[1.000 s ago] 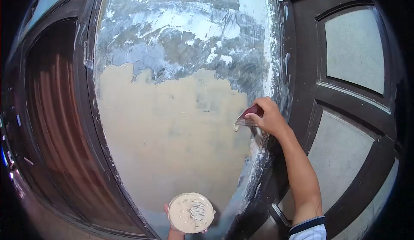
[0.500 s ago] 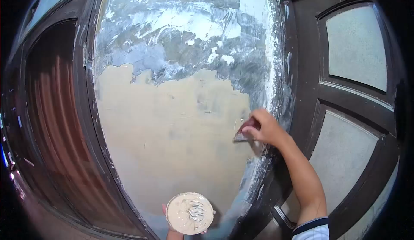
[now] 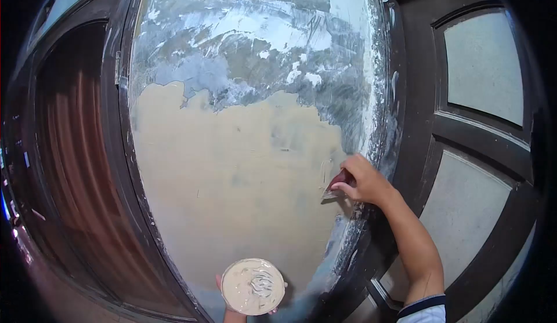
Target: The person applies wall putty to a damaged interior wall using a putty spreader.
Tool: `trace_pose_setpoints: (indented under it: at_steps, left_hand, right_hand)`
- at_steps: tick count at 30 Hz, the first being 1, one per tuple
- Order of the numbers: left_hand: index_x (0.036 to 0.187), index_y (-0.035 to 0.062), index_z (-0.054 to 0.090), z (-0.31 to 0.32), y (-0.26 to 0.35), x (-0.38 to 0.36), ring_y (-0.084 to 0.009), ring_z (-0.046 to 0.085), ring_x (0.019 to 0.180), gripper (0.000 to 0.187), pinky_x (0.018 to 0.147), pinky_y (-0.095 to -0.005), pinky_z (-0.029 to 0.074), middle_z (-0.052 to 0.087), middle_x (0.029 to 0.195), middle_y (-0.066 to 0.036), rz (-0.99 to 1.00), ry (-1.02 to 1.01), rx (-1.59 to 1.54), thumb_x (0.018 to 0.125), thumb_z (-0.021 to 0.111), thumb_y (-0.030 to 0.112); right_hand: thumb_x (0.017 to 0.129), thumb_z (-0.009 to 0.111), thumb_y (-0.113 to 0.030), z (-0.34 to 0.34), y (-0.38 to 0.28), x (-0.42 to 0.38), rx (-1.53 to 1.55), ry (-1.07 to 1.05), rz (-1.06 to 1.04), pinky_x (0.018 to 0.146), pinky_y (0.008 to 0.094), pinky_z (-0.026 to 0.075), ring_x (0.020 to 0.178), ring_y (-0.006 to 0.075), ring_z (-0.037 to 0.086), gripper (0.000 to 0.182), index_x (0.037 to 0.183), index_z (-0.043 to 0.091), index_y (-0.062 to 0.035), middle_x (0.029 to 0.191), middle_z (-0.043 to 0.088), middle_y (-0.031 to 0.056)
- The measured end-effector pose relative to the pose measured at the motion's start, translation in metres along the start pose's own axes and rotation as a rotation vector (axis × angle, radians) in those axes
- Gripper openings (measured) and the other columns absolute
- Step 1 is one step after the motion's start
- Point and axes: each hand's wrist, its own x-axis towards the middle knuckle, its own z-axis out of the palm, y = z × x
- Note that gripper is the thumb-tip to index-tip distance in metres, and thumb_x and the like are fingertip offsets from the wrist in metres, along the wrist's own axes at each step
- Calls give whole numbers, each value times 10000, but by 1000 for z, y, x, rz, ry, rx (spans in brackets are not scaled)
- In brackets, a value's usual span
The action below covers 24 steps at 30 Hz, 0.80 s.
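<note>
My right hand point(image 3: 365, 179) grips a putty knife point(image 3: 336, 187) by its dark red handle, with the blade against the wall near the right edge of the beige putty coat point(image 3: 249, 184). Low in the view, my left hand point(image 3: 220, 283) holds up a round tub of beige putty point(image 3: 238, 282) from below and the side; most of that hand is hidden behind the tub. The putty in the tub is creamy, with a grooved, greyish patch right of its middle. Smooth putty covers the lower wall, ending in a ragged upper edge.
Above the coat the wall point(image 3: 255, 73) is grey with white smears. A dark-framed door with a brown curtain point(image 3: 81, 149) stands at left, a hinge point(image 3: 117, 68) on its frame. On the right is a dark panelled door point(image 3: 481, 131) with pale panels.
My right hand has slid the putty knife slightly down and right along the coat's edge. The tub looks nearly unmoved in my left hand, and the view has shifted a little.
</note>
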Motion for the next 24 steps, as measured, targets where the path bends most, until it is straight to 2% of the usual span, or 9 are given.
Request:
trace_pose_setpoints:
  at_steps: [6, 7, 10, 14, 16, 19, 20, 22, 24]
  left_hand:
    - [1584, 108, 391, 0, 0, 2, -565, 510, 1283, 1157, 937, -741, 489, 411, 1581, -283, -23, -24, 48, 808, 358, 965]
    - [1584, 108, 390, -1, 0, 3, -568, 512, 1279, 1158, 931, -743, 491, 410, 1580, -286, -24, -30, 57, 806, 360, 965]
    - [1586, 110, 386, -2, 1, 2, -577, 517, 1267, 1162, 916, -747, 496, 408, 1579, -292, -30, -41, 80, 802, 365, 967]
    - [1587, 111, 383, -2, 5, 1, -584, 521, 1255, 1165, 902, -750, 499, 407, 1576, -297, -46, -69, 95, 799, 368, 969]
    - [1588, 112, 380, 7, -1, 11, -588, 524, 1246, 1167, 893, -751, 501, 407, 1574, -301, -64, -92, 107, 796, 370, 970]
    - [1590, 113, 377, 1, 2, 6, -595, 527, 1233, 1171, 880, -753, 503, 407, 1571, -306, -103, -115, 122, 793, 373, 971]
    - [1590, 114, 376, -1, 2, 5, -597, 528, 1229, 1172, 876, -754, 504, 407, 1571, -307, -115, -124, 127, 792, 374, 972]
    - [1591, 115, 374, 3, 6, 6, -601, 531, 1220, 1174, 867, -755, 505, 407, 1569, -311, -137, -142, 134, 789, 376, 973]
    - [1592, 116, 371, -4, 9, 1, -605, 533, 1211, 1177, 859, -756, 507, 407, 1567, -314, -153, -163, 141, 787, 378, 974]
  right_hand:
    - [813, 848, -313, -1, 17, 9, -214, 100, -17, 854, 469, 459, 930, 374, 566, 442, 1058, 614, -29, 985, 609, 145]
    - [810, 851, -327, -3, 19, 14, -214, 229, -59, 878, 447, 436, 939, 356, 571, 450, 1055, 616, -32, 989, 614, 136]
    - [809, 850, -346, -13, 11, 16, -217, 321, 18, 902, 429, 406, 947, 342, 575, 462, 1051, 615, -31, 989, 616, 130]
    - [792, 863, -371, 4, 11, 8, -295, 56, -13, 889, 437, 382, 941, 319, 578, 464, 1040, 624, -61, 967, 611, 115]
    - [798, 859, -383, -2, 17, 18, -267, 126, -6, 883, 434, 379, 928, 314, 584, 450, 1024, 624, -74, 951, 612, 105]
    - [819, 840, -390, -13, 23, 27, -242, 483, 56, 876, 427, 378, 898, 318, 585, 427, 1025, 628, -83, 932, 611, 93]
    - [819, 840, -390, -12, 21, 25, -243, 484, 57, 876, 427, 378, 898, 318, 585, 427, 1025, 628, -83, 932, 611, 93]
    - [814, 849, -378, -7, 14, 16, -123, 187, 32, 879, 430, 374, 901, 320, 584, 430, 1037, 631, -81, 933, 608, 95]
    - [808, 854, -371, -1, 15, 17, -182, 165, -65, 885, 433, 371, 909, 320, 588, 431, 1031, 627, -80, 933, 609, 97]
